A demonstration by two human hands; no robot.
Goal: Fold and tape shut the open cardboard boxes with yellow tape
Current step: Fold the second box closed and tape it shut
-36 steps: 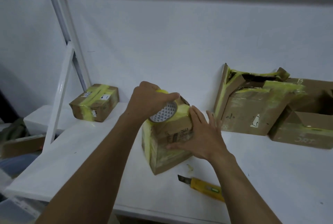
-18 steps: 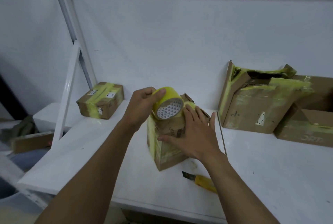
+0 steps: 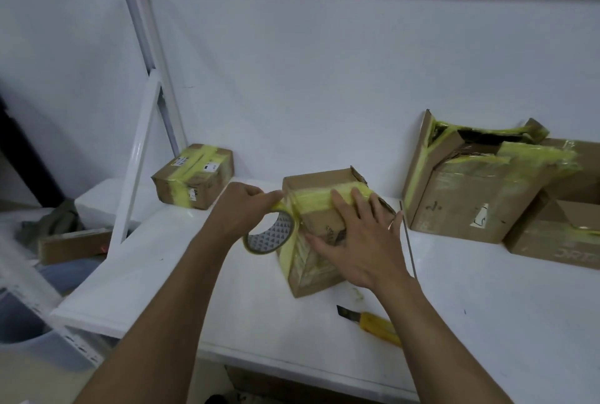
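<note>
head view: taping in hand; left hand (image 3: pixel 242 209) grips the roll (image 3: pixel 271 236) at the left edge of the box (image 3: pixel 319 176) on the tabletop (image 3: pixel 487 306), right hand (image 3: pixel 360 238) presses flat, fingers straight, on the strip (image 3: pixel 311 200); next likely calls for drawing tape down the side, then cutting.

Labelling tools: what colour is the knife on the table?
The knife is yellow with a dark tip, clearest in the head view.
</note>
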